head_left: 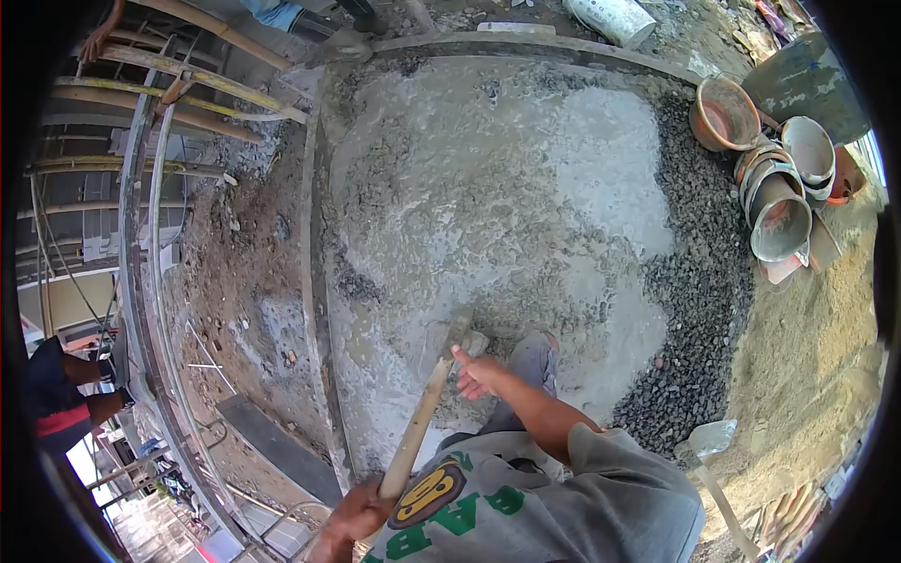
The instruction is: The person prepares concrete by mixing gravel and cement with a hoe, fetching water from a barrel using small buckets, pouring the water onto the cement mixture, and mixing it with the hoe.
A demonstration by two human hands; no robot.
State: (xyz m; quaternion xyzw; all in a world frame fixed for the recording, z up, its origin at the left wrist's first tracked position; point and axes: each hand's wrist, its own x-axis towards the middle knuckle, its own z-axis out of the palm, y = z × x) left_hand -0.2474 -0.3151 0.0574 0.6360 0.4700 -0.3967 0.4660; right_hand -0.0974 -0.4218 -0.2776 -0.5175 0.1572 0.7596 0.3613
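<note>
My left hand [361,511] is wrapped round the lower end of a long wooden handle, close to my body. The handle belongs to a hoe [420,422], whose metal head rests in wet grey concrete [450,206]; its blade is partly hidden. My right hand [479,375] is beside the upper part of the handle, near the head. Its thumb points towards the handle and its fingers are loosely apart, not wrapped round it. My knee shows just right of the hoe head.
Form boards [317,263] edge the concrete. Dark gravel [690,310] and sand [798,357] lie at right, with stacked buckets [782,220], a drum [812,89] and a shovel [713,441]. Bamboo scaffolding [155,235] stands at left, near another person [70,394].
</note>
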